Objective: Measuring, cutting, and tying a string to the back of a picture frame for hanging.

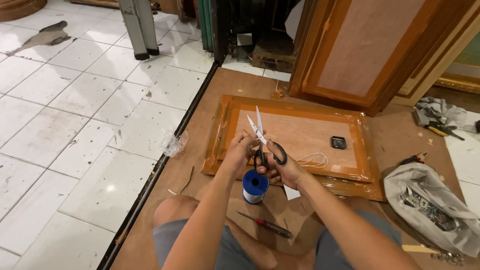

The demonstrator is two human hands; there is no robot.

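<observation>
Right hand (281, 169): fingers through the black handles of a pair of scissors (263, 141), gripping them; blades parted, tips pointing up and away from the person.

Left hand (239, 152): raised just beside the blades, fingertips pinched together near the lower blade; what they pinch is too thin to make out.

Spool (255, 186): blue flanges, white wound core, standing on end on the brown board floor (210, 100), directly below the two hands.

Screwdriver (265, 225): red handle, dark shaft, lying flat on the board between the person's knees, near the spool.

Framed panel (300, 132): orange-brown glossy border, pale centre, lying flat just beyond the hands. On it, a small black square object (338, 142) and a loop of white cord (313, 160), close to each other.

Grey cloth bag (435, 205): to the right, open, with metal hardware inside.

Second framed panel (365, 45): upright, leaning behind the flat one.

White tiled floor (75, 125): to the left, marked with dirt, with the feet of a metal ladder (140, 30) standing on it.
</observation>
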